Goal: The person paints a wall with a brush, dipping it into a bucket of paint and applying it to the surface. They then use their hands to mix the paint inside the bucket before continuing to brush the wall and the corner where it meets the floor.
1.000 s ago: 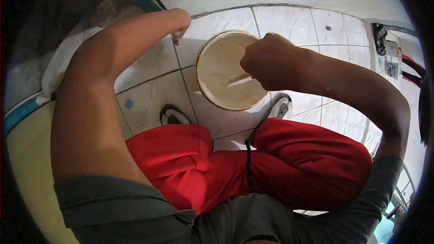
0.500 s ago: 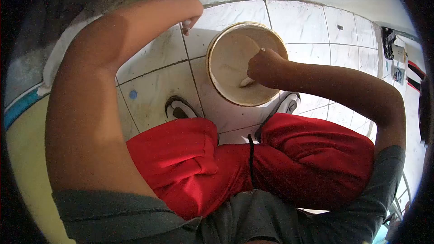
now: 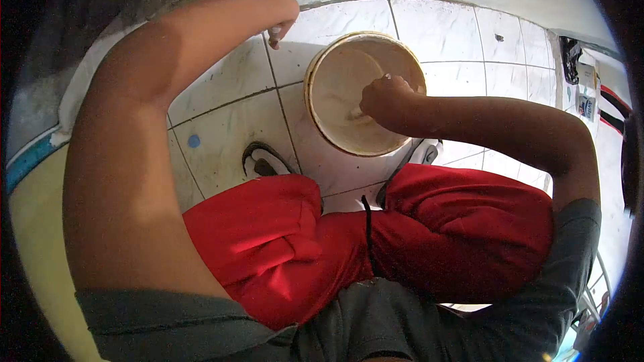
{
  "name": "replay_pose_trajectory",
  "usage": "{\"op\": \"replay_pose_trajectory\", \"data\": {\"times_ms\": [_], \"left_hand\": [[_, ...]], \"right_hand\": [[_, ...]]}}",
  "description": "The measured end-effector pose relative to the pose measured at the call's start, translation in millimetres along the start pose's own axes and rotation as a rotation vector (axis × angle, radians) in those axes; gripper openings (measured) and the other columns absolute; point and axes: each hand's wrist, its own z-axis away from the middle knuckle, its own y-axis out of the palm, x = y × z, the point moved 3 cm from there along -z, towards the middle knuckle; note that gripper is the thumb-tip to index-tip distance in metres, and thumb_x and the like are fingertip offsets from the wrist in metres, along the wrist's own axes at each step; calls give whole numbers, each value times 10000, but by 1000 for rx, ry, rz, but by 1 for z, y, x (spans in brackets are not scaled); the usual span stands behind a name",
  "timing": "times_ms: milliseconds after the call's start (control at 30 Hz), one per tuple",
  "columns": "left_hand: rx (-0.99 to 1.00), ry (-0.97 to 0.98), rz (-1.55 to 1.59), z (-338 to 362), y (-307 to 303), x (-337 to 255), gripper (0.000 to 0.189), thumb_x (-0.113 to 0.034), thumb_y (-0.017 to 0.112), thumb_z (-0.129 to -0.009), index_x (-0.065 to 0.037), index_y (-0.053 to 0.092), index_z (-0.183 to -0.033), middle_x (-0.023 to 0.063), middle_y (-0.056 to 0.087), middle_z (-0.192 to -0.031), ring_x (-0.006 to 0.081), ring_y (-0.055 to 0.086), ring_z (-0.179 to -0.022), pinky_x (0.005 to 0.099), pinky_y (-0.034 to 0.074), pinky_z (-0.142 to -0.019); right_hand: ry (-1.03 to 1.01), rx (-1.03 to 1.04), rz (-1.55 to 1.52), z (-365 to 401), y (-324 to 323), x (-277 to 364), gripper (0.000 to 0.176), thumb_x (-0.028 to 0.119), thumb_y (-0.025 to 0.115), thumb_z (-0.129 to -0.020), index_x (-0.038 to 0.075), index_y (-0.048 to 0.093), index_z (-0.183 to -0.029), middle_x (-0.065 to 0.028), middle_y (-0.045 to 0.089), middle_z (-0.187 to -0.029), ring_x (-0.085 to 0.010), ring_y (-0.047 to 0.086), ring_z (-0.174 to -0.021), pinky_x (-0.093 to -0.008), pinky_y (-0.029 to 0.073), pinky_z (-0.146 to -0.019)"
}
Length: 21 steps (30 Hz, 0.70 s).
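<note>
Right hand [image 3: 390, 104] clenched, left hand [image 3: 284, 15] perhaps loosely curled, elbows [image 3: 575, 151] bent

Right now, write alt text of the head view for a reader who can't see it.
A person's right hand grips a pale stick-like thing over the mouth of a whitish bucket on a tiled floor. The left hand hangs off to the bucket's left, not touching it. Red trousers show below.

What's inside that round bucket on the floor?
Pale beige stuff, maybe liquid, and the end of a pale stick-like tool. The right hand hides part of the bucket; I can't make out its bottom.
</note>
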Motion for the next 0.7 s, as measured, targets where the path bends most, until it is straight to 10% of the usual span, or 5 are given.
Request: {"op": "replay_pose_trajectory", "data": {"times_ms": [700], "left_hand": [[-52,45,-64,29,6,-2,675,-600,483,-713,-63,500,-1123,108,483,-1164,271,475,-1041,389,368,-881]], "right_hand": [[48,-161,-39,11,10,-10,69,63,583,-639,14,609,-681,-136,600,-682,-238,620,-655,-333,500,-554]]}}
